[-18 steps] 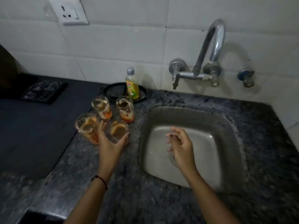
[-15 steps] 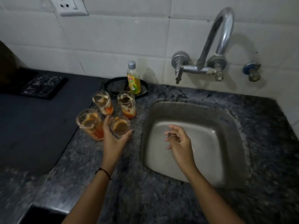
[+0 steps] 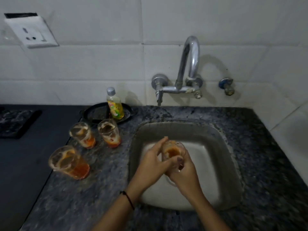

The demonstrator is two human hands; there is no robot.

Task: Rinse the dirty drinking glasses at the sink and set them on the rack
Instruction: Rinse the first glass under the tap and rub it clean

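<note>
Over the steel sink (image 3: 221,167), head view: both hands wrapped round one dirty drinking glass (image 3: 173,151), held above the basin, mouth tipped toward camera, orange residue inside. Left hand (image 3: 153,165) on the glass's left side, fingers extended up along the wall, thumb (image 3: 173,160) crossing the front below the rim. Right hand (image 3: 185,172) cupping lower right side and base, fingers curled tight around it; exact fingertip contact hidden by the glass and the other hand. Black band (image 3: 128,198) on left wrist.

Left of the sink on the speckled granite counter (image 3: 106,189): three more dirty glasses, upright, orange dregs at the bottom. Nearest glass (image 3: 68,162) at the counter's left edge, two behind it: back-left glass (image 3: 82,135), back-right glass (image 3: 109,132), close together, not touching. Yellow dish-soap bottle (image 3: 115,105) standing on a dark round tray (image 3: 93,112) against the wall. Wall-mounted tap (image 3: 188,69) above the sink, no water visible. White power socket (image 3: 31,32) upper left on the tiles.
</note>
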